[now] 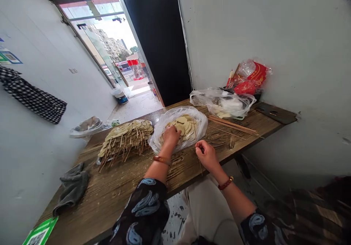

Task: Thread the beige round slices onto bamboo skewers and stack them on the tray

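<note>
My left hand (171, 136) reaches into a clear plastic bag (202, 120) of thin, round, pale yellow potato slices (188, 122). Its fingers are curled in against a slice, with the tips partly hidden. Just right of the bag, at the table's front edge, my right hand (205, 153) is closed in a pinch on a thin bamboo skewer (195, 129), which stands roughly upright and shows above and below the fingers. Left of the bag lies a large pile of skewered slices (126, 137), stacked in layers, the stick ends pointing towards me.
Loose bamboo skewers (234, 125) lie on the wooden table (109, 197) at right. Behind them sit another plastic bag (227, 104) and red packaging (251, 82). A dark board (275, 112) is at the right end. A grey cloth (72, 184) and green QR card (41, 232) lie at left.
</note>
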### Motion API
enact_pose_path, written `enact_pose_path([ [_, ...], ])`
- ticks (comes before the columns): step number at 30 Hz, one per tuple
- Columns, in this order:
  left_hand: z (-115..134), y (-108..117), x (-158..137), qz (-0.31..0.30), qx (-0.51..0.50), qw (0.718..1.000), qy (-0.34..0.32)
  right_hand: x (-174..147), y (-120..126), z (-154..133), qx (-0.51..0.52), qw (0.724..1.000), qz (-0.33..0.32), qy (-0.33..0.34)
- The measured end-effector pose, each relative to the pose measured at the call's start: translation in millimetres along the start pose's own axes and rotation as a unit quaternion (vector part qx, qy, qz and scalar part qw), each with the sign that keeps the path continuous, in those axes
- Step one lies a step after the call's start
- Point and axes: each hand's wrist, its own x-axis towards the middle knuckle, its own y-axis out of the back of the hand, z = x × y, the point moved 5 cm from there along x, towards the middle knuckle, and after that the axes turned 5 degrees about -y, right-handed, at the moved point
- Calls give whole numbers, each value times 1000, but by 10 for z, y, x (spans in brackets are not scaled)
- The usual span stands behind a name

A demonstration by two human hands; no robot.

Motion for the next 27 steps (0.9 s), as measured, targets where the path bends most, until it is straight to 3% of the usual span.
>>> enact_pose_path([
  [8,-32,57,-68,80,-167,981,-55,-20,-17,48,17,1000,-9,0],
  [10,-73,106,-112,81,-270,958,-48,-28,-20,56,21,1000,-14,1],
  [13,-177,125,-206,42,-447,894,-15,-37,-36,74,27,999,-30,0],
  [15,-251,110,-270,4,-514,858,-4,-46,-54,78,19,999,-47,3],
  [16,-291,103,-296,-11,-522,853,-5,-51,-64,75,11,998,-57,8],
  [18,-380,98,-332,-18,-488,872,-20,-65,-83,65,-8,997,-72,18],
  [22,-513,96,-372,16,-339,937,-78,-84,-101,44,-44,996,-77,26],
  [27,-590,14,-437,27,-277,955,-98,-94,-104,4,-78,994,-73,27],
])
